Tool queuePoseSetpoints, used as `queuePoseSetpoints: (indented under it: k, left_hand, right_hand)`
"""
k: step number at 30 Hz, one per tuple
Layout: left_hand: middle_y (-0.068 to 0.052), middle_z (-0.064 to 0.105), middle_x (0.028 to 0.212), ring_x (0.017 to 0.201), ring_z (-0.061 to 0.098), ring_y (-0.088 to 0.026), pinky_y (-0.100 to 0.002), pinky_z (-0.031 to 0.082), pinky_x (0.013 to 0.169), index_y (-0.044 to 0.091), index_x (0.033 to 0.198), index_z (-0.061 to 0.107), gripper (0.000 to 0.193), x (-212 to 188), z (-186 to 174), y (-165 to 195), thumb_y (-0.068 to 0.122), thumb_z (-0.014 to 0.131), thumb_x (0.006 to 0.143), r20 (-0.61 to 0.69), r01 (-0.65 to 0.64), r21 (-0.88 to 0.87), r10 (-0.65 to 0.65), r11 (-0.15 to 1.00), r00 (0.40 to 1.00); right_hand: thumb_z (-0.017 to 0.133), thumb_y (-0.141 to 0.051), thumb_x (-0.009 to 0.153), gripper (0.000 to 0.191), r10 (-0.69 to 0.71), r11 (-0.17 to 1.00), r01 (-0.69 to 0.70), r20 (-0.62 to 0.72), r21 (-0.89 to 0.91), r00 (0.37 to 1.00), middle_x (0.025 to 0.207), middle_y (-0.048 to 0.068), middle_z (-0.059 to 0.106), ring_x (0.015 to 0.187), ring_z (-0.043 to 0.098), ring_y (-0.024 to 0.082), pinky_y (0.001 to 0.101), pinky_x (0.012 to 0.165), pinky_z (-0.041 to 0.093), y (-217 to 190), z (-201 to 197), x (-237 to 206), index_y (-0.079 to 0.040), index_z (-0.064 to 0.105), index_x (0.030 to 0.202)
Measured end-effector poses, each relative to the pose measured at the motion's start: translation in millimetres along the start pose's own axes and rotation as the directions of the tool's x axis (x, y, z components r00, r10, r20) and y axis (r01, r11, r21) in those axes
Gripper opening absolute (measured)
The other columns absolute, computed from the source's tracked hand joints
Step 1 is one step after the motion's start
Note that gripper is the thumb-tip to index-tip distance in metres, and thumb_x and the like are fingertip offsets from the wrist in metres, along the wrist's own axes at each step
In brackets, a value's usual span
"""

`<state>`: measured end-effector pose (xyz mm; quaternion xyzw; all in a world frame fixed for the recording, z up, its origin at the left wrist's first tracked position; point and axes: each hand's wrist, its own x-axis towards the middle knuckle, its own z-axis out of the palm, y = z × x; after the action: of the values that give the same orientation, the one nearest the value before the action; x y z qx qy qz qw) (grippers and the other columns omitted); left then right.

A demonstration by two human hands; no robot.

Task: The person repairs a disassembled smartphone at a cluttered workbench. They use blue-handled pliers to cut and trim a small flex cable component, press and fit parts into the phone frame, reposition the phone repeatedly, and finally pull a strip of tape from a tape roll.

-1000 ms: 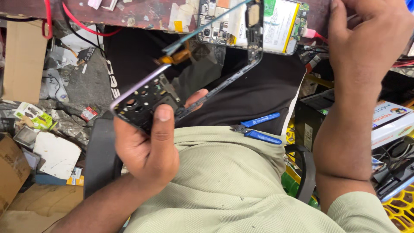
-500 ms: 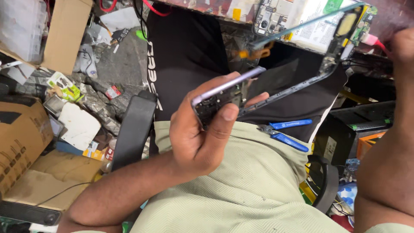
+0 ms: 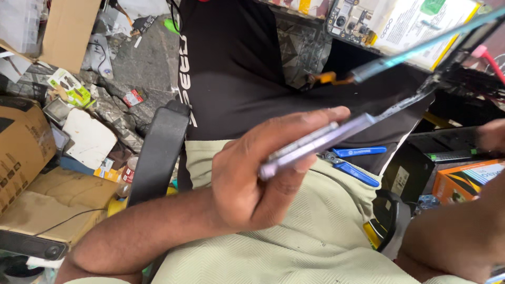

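My left hand (image 3: 258, 179) grips the lower end of an opened phone frame (image 3: 326, 138), seen edge-on, lilac and silver. The frame slants up to the right, and a thin screen panel (image 3: 421, 48) lifts away from it, joined by an orange flex cable (image 3: 326, 79). My right hand (image 3: 492, 135) shows only at the right edge, near the frame's upper end; what it holds is hidden. Blue-handled pliers (image 3: 355, 163) lie on my lap, on the pale green shirt, just under the frame.
A workbench edge (image 3: 315, 21) at the top carries a phone board and a white battery (image 3: 415, 23). Cardboard boxes (image 3: 26, 152) and scraps litter the floor at left. A black chair armrest (image 3: 158, 152) stands left of my lap; boxes (image 3: 463, 179) sit at right.
The view has swung right and closer. My left hand has turned the phone frame edge-on and lower. My right hand has dropped from the bench top to the right edge.
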<state>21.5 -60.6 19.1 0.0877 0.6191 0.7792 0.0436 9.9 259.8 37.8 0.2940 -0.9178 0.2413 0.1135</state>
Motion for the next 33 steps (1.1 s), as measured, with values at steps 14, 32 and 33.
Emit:
queuePoseSetpoints:
  k: [14,32,33]
  left_hand:
    - [-0.032,0.064,0.134,0.122,0.078,-0.036,-0.038,0.066,0.095,0.000,0.135,0.055,0.038,-0.5,1.3,-12.5,0.021,0.073,0.110,0.078,-0.298,0.136,0.290,0.945,0.954]
    - [-0.031,0.064,0.136,0.120,0.078,-0.035,-0.038,0.066,0.096,0.000,0.133,0.058,0.030,-0.3,4.7,-14.6,0.013,0.074,0.111,0.076,-0.341,0.209,0.333,0.917,0.940]
    - [-0.031,0.064,0.136,0.119,0.078,-0.035,-0.038,0.066,0.095,0.000,0.132,0.058,0.030,-0.4,5.0,-14.5,0.013,0.074,0.111,0.072,-0.339,0.207,0.332,0.918,0.941]
  right_hand:
    - [0.071,-0.005,0.065,0.028,-0.212,0.967,0.202,0.052,0.157,0.976,0.086,0.025,0.068,0.074,0.075,0.037,0.0410,0.064,0.062,-58.7,33.2,52.8,0.012,0.073,0.087]
    - [0.074,-0.006,0.079,0.017,-0.251,0.968,0.238,0.255,0.081,0.934,0.085,0.022,0.070,0.078,0.076,0.038,0.0440,0.064,0.063,-59.2,17.7,53.1,0.008,0.074,0.089]
    - [0.074,-0.007,0.079,0.017,-0.263,0.964,0.245,0.242,0.100,0.934,0.086,0.022,0.071,0.078,0.076,0.038,0.0442,0.064,0.063,-56.9,18.8,52.5,0.007,0.074,0.088]
